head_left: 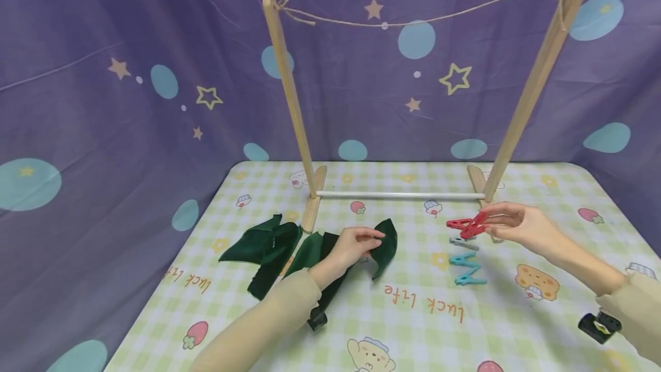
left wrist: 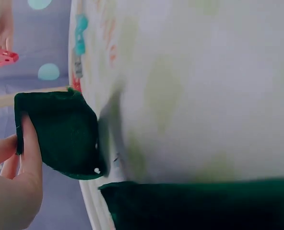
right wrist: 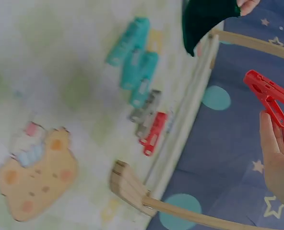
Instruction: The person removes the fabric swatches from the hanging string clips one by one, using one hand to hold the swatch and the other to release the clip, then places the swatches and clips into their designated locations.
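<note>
My left hand (head_left: 347,252) pinches the edge of a small dark green cloth piece (head_left: 385,250), raised off the table in the left wrist view. More dark green cloth (head_left: 271,248) lies beside and under the left forearm, partly hidden by it. Over on the right, my right hand (head_left: 529,229) holds a red clothespin (right wrist: 266,96) between thumb and fingertips, above the table. Another red clothespin (right wrist: 155,134) lies below it. Nearby in a row are a grey clothespin (head_left: 463,243) and teal clothespins (head_left: 469,277).
Behind the hands stands a wooden frame (head_left: 289,85) with a slack string (head_left: 356,23) tied between its two posts. A white rod (head_left: 397,194) joins the posts low down. The checked tablecloth (head_left: 413,332) covers the table, and a purple curtain (head_left: 330,108) hangs behind.
</note>
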